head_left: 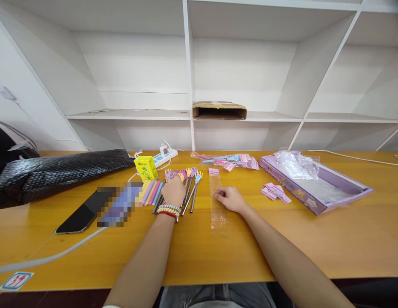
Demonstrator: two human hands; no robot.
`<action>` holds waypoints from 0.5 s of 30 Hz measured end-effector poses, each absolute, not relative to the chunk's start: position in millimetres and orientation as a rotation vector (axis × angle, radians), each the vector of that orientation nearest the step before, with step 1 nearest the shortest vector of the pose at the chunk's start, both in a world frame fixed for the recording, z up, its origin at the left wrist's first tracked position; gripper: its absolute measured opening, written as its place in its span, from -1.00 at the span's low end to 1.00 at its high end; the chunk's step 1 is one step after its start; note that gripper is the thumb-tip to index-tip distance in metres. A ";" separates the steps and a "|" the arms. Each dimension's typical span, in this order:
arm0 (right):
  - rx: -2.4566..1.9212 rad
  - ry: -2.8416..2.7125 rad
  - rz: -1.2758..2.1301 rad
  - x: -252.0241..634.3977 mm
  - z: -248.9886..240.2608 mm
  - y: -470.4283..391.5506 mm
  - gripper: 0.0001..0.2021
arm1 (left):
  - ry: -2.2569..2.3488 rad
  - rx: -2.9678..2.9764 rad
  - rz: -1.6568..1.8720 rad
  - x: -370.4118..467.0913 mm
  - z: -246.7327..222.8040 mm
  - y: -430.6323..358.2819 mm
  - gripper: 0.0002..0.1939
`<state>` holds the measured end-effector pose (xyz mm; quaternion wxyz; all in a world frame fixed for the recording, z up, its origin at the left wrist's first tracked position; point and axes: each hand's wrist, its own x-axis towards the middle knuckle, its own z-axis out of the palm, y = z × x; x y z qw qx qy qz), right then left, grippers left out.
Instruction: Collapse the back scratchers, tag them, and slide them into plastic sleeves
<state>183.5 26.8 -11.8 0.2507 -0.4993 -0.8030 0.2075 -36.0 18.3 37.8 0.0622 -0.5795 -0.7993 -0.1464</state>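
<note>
My left hand (175, 190) is over a row of metal-handled back scratchers (194, 188) with small coloured hand-shaped heads. Its fingers reach down among the heads and are mostly hidden, so whether it grips one is unclear. To the left of that hand lie several pastel handle sleeves (150, 192). My right hand (231, 198) is closed in a pinch at the edge of a long clear plastic bag (217, 214), which lies flat with a pink header card at its far end.
Behind are bagged back scratchers (229, 160). Pink cards (276, 192) and a purple box (295, 190) holding clear bags are at right. A yellow carton (146, 168), power strip (167, 157), phone (85, 211) and black bubble-wrapped bundle (64, 173) lie left. White shelves (131, 114) rise behind.
</note>
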 end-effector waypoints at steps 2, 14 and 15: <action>-1.356 -2.183 0.571 183.4 -11.6 26.6 -0.80 | -2.415 -1.715 -0.434 -36.6 37.4 18.6 -0.73; -1.398 -2.189 0.584 182.5 -8.2 24.9 -0.80 | -2.335 -1.746 -0.503 -37.8 39.2 19.7 -0.77; -1.391 -2.190 0.580 182.4 -8.4 25.0 -0.80 | -2.288 -1.792 -0.523 -34.0 39.4 18.9 -0.77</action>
